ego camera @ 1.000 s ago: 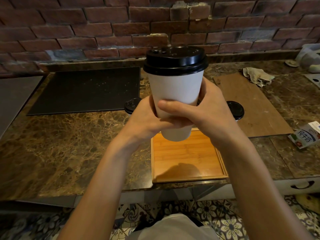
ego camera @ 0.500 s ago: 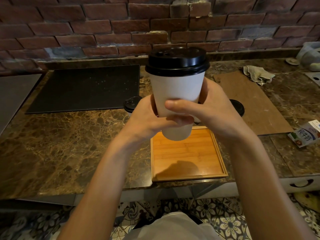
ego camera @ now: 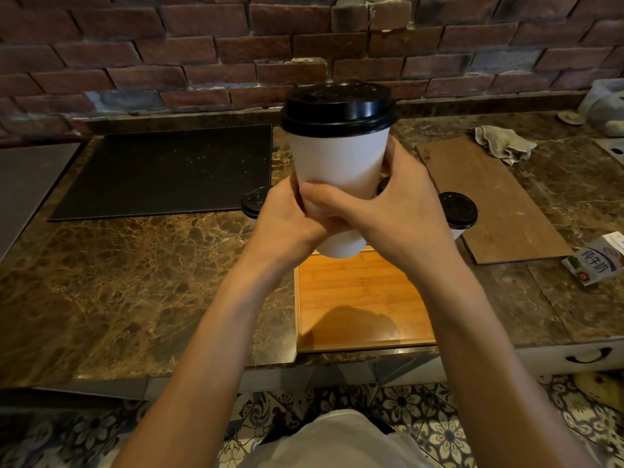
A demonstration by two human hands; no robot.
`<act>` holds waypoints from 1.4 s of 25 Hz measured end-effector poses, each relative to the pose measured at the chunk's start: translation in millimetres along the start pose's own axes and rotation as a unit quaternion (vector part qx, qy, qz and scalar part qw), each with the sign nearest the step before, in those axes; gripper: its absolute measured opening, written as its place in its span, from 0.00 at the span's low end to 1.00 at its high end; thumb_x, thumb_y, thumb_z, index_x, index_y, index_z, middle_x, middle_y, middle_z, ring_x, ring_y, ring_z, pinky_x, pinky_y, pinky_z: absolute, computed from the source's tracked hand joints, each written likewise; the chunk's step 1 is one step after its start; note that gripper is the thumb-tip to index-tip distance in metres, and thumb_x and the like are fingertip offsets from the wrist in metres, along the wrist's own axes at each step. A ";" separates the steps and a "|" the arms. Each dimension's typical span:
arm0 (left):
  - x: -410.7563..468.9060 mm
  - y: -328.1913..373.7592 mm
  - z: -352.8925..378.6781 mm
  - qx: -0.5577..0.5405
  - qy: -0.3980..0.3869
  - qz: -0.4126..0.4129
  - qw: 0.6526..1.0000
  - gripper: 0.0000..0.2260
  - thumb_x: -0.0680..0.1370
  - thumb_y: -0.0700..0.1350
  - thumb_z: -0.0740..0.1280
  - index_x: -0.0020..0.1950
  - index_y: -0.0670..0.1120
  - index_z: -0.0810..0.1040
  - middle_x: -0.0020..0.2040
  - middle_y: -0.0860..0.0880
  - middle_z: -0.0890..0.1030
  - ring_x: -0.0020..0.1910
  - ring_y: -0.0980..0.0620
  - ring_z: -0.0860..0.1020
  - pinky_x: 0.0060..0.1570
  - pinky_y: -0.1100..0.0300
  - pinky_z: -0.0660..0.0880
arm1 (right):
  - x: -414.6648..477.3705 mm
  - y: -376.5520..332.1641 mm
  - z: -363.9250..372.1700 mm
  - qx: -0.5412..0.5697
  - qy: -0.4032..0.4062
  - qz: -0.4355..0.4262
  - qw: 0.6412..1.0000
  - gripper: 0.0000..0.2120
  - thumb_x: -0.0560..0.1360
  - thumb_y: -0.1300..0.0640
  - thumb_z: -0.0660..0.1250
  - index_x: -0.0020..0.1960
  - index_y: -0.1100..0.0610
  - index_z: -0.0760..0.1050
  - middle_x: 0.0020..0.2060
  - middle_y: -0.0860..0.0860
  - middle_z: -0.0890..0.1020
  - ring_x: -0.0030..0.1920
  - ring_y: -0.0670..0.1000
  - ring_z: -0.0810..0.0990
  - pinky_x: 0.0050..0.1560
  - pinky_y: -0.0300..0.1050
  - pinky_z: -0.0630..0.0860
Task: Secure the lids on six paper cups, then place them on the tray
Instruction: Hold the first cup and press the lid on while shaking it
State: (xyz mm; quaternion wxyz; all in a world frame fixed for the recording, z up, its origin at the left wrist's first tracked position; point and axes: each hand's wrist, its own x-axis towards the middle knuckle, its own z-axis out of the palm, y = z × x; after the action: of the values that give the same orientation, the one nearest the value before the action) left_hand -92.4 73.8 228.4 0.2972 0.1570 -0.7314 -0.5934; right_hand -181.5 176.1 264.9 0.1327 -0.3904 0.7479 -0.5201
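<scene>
A white paper cup [ego camera: 339, 163] with a black lid [ego camera: 337, 108] is held upright in the air above the far edge of the wooden tray [ego camera: 364, 298]. My left hand [ego camera: 287, 224] wraps its lower left side and my right hand [ego camera: 398, 214] its lower right, thumb across the front. The tray holds nothing. Behind my hands stand other lidded cups: one [ego camera: 255, 202] to the left, one [ego camera: 459, 211] to the right, and a sliver of another lid [ego camera: 383, 185] by my right fingers. Any further cups are hidden.
A dark mat [ego camera: 162, 170] lies at the back left of the marble counter [ego camera: 118, 282]. A brown board [ego camera: 489, 197] lies right of the tray, with a rag [ego camera: 503, 143] behind it and a milk carton [ego camera: 597, 258] near the right edge. A brick wall backs the counter.
The cup and both hands have barely moved; the grip is the same. The view has shifted slightly.
</scene>
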 end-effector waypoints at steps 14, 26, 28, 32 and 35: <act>-2.9 6.4 -6.7 -0.007 -0.068 -0.015 0.998 0.18 0.65 0.46 0.75 0.52 0.57 0.75 0.45 0.64 0.83 0.48 0.62 0.81 0.43 0.70 0.76 | 5.9 11.0 -15.7 0.110 -0.074 -0.010 0.991 0.29 0.63 0.47 0.77 0.62 0.50 0.74 0.54 0.45 0.81 0.55 0.44 0.80 0.54 0.47 0.81; -7.2 12.7 -4.6 -0.015 -0.098 -0.019 0.995 0.21 0.64 0.39 0.78 0.52 0.53 0.77 0.45 0.60 0.84 0.47 0.60 0.81 0.43 0.69 0.76 | 6.5 13.8 -21.8 0.112 -0.139 -0.016 0.984 0.30 0.65 0.49 0.76 0.64 0.53 0.74 0.54 0.48 0.83 0.54 0.46 0.82 0.52 0.47 0.81; -6.2 10.2 -3.3 0.003 -0.068 -0.017 0.998 0.19 0.65 0.39 0.78 0.51 0.54 0.77 0.44 0.60 0.84 0.46 0.61 0.81 0.42 0.70 0.76 | 4.7 10.4 -18.3 0.090 -0.107 -0.019 0.990 0.31 0.65 0.47 0.77 0.65 0.53 0.73 0.55 0.46 0.82 0.54 0.44 0.81 0.53 0.48 0.81; -1.8 6.8 1.1 0.031 -0.022 -0.009 0.999 0.17 0.68 0.34 0.76 0.49 0.51 0.77 0.42 0.59 0.84 0.44 0.62 0.82 0.40 0.70 0.76 | 2.3 5.7 -8.1 0.052 -0.022 -0.021 0.998 0.33 0.66 0.43 0.78 0.66 0.52 0.71 0.56 0.45 0.80 0.56 0.44 0.79 0.54 0.49 0.80; -0.4 7.2 3.9 0.025 -0.011 -0.004 1.000 0.17 0.69 0.32 0.73 0.46 0.53 0.76 0.38 0.64 0.83 0.41 0.68 0.81 0.38 0.75 0.74 | -0.8 3.8 2.7 -0.009 0.032 -0.020 0.999 0.41 0.61 0.32 0.70 0.68 0.52 0.69 0.57 0.46 0.79 0.59 0.48 0.77 0.59 0.54 0.76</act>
State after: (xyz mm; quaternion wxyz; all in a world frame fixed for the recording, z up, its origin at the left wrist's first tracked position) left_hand -93.7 78.8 234.8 0.2827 0.1604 -0.7487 -0.5778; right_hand -180.9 175.4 260.2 0.0950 -0.3895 0.7486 -0.5281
